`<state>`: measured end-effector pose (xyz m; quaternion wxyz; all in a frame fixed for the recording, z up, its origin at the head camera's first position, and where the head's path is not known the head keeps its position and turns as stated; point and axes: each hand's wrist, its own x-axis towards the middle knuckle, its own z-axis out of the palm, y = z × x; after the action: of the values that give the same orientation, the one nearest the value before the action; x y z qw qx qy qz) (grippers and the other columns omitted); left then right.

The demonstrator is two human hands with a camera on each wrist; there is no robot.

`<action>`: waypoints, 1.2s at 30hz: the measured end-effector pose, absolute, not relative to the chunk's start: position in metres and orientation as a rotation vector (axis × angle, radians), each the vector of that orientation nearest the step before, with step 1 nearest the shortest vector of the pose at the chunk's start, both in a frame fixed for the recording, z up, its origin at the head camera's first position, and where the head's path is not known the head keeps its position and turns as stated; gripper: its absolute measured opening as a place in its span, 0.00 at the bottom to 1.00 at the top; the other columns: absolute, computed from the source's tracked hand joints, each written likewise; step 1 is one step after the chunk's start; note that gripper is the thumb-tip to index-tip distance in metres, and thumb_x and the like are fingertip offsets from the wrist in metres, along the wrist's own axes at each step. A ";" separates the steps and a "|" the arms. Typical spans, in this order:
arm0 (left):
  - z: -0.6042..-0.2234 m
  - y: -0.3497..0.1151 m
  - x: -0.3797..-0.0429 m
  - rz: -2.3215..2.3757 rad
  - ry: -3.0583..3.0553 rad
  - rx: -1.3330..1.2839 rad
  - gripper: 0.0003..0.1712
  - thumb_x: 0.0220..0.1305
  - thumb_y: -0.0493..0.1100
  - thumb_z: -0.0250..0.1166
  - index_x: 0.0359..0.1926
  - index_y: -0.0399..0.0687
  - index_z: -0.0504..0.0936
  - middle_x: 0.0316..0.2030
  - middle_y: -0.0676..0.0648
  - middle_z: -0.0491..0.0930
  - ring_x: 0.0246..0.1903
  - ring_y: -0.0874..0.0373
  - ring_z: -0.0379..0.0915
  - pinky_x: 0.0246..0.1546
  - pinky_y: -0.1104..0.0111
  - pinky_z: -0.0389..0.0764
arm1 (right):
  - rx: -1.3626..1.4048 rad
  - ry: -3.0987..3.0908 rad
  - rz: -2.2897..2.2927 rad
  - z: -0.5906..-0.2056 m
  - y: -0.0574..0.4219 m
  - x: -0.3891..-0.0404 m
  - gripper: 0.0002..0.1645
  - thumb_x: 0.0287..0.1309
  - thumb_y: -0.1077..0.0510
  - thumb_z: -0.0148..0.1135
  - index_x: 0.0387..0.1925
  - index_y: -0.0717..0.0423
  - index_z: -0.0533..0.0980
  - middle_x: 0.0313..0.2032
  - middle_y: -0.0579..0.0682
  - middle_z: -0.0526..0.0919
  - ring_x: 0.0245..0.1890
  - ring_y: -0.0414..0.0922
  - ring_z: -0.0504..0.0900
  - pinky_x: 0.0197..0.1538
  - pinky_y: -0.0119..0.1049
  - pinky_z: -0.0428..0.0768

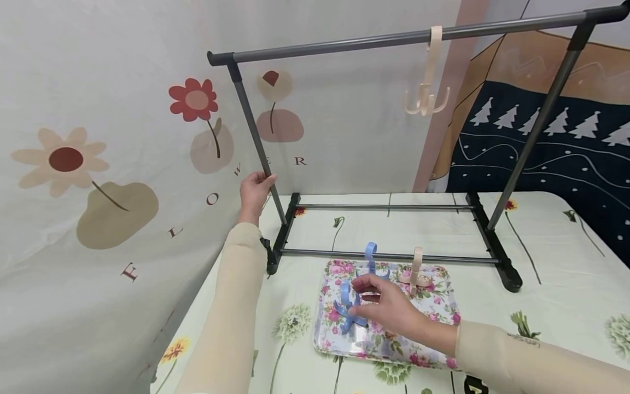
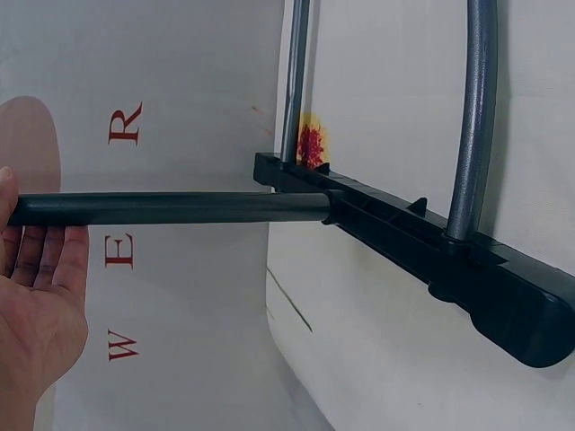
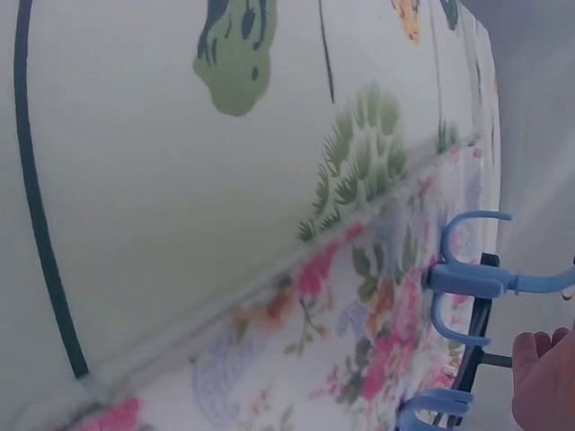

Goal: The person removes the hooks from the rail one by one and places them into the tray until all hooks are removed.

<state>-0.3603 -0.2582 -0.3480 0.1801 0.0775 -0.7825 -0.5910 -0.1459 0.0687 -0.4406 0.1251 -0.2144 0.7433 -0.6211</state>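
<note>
My left hand [image 1: 257, 191] grips the left upright pole [image 2: 180, 208] of a dark grey rack, thumb on one side and fingers behind. My right hand [image 1: 386, 306] is over a floral tray [image 1: 325, 339], thumb and forefinger spread apart beside a blue claw hook [image 1: 345, 295]. The thumb tip overlaps this hook in the head view. In the right wrist view, the blue hook [image 3: 467, 280] has its prongs against the tray and its neck towards the hand. A second blue hook [image 1: 371, 254] and a beige hook [image 1: 417, 265] stand farther back on the tray.
Another beige hook [image 1: 425, 82] hangs from the rack's top bar [image 1: 334, 46], right of its middle. Black feet [image 1: 492, 246] and two low crossbars form the base on a flower-print tablecloth [image 1: 290, 350]. A printed curtain [image 1: 123, 109] hangs close along the left and back.
</note>
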 end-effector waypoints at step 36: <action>-0.348 -0.259 -0.357 -1.649 -2.237 0.239 0.17 0.67 0.48 0.67 0.48 0.40 0.79 0.41 0.47 0.80 0.48 0.51 0.75 0.53 0.59 0.73 | -0.628 2.522 -2.189 -0.316 0.115 -0.204 0.23 0.66 0.55 0.65 0.58 0.62 0.73 0.52 0.49 0.79 0.55 0.41 0.77 0.55 0.25 0.75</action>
<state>-0.3573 -0.2587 -0.3476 0.1750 0.0843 -0.7895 -0.5821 -0.2037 0.1151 -0.3155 -0.1279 -0.1832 0.7361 -0.6390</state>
